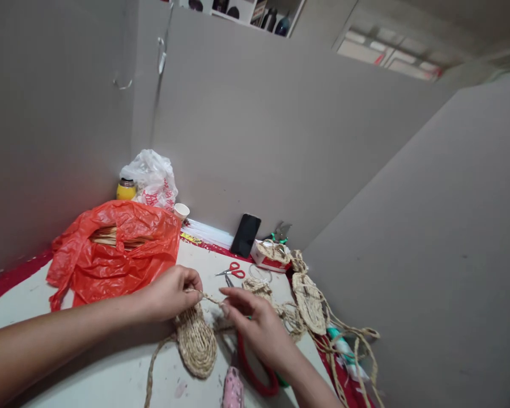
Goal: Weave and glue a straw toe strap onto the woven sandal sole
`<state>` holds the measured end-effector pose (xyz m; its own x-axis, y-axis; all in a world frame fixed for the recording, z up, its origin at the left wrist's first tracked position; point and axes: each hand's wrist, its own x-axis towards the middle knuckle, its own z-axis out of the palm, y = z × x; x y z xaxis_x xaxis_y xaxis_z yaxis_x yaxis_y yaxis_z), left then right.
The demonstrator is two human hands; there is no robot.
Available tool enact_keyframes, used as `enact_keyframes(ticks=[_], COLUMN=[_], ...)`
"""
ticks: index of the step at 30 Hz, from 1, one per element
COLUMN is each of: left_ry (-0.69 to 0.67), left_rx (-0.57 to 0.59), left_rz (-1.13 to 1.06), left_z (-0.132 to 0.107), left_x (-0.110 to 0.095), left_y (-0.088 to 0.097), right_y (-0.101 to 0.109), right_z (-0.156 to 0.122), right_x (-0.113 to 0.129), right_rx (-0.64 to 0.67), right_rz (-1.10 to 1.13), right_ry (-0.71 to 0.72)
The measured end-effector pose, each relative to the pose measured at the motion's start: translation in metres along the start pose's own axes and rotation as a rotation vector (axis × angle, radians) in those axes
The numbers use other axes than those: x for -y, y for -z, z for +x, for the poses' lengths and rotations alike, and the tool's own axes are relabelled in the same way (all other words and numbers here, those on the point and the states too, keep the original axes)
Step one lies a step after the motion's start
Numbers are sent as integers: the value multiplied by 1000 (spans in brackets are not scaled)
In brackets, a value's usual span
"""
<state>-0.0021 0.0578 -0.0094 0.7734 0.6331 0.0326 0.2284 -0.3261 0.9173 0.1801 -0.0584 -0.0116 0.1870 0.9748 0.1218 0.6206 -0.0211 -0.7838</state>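
My left hand (172, 293) is closed, pinching a braided straw rope (208, 298) at the top of an oval woven straw sole (195, 341) that lies on the white table (110, 368). My right hand (255, 322) pinches the same rope a little to the right, thumb and fingers together. The rope's loose tail (152, 368) trails off the sole toward the table's front edge. A pink glue gun (233, 390) lies just below my hands, beside a red ring (255, 378).
An orange plastic bag (110, 249) with straw sticks sits at the left, a white bag (153, 178) and yellow jar (126, 190) behind it. Red scissors (233, 272), a black phone (245, 235), a paper cup (181, 211) and more woven soles (309, 303) lie near the grey walls.
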Motion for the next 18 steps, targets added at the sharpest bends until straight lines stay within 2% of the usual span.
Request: enact_keyframes(ticks=[5, 8, 11, 14, 18], left_ry=[36, 75, 106, 120, 123], left_rx=[6, 4, 23, 31, 25], left_rz=[-133, -192, -241, -283, -322], left_z=[7, 8, 9, 7, 5], left_x=[12, 16, 18, 19, 19], left_y=[9, 10, 8, 4, 1], right_y=[47, 62, 59, 45, 27], right_z=[25, 15, -16, -48, -66], right_x=[-11, -23, -31, -33, -37], right_rx=[-110, -117, -12, 84, 122], right_rz=[-94, -209, -365, -539, -707], right_ry=[-38, -94, -139, -173, -238])
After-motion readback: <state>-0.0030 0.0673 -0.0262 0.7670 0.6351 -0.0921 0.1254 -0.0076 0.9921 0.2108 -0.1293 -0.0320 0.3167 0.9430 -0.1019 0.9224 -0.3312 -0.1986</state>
